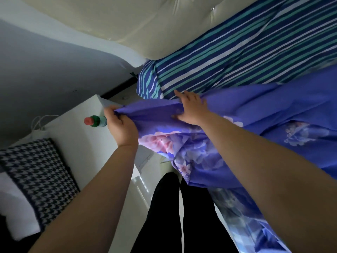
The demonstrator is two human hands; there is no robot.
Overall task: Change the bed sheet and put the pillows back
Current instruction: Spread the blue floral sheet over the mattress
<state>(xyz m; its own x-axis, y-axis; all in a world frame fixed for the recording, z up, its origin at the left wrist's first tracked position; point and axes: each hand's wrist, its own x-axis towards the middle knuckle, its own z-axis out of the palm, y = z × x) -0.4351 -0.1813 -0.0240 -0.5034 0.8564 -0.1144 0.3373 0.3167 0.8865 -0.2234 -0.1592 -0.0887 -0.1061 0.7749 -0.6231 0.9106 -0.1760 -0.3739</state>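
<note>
Nearest me, my left hand (121,126) has its fingers clamped on the corner of the purple floral sheet (200,143), just above the white bedside surface (73,136) and its red-capped green bottle (95,121). My right hand (191,108) lies further up, fingers spread flat on the sheet's edge. Beyond, the striped sheet (237,57) covers the mattress up to the cream headboard (127,21). Best, I reckon, to draw the corner taut toward the headboard, smoothing as I go.

Two bed sheets: one purple floral cotton sheet (228,114), one blue-and-green striped sheet (228,57). One green red-capped bottle (95,121). One black-and-white houndstooth cushion (38,174). Two hands.
</note>
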